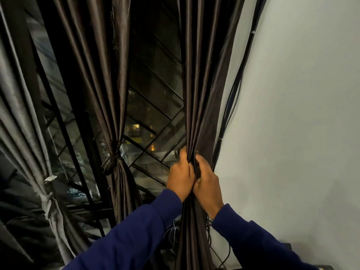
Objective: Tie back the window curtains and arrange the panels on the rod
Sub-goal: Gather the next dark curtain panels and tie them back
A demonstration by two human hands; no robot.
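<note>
Three dark brown satin curtain panels hang before a night window. The right panel [200,84] is gathered into a bunch, and both hands squeeze it at mid-height: my left hand [181,177] on its left side, my right hand [207,184] on its right, knuckles touching. The middle panel [101,75] is cinched by a knotted fabric tie [115,156]. The grey-looking left panel [19,117] is also bound by a tie [46,199]. The rod is out of view.
A white wall [302,114] stands right of the bunched panel, with black cables [233,98] running down along it. Behind the curtains is a window with a black diagonal grille [155,106]. Tangled wires [173,234] lie low beside the panel.
</note>
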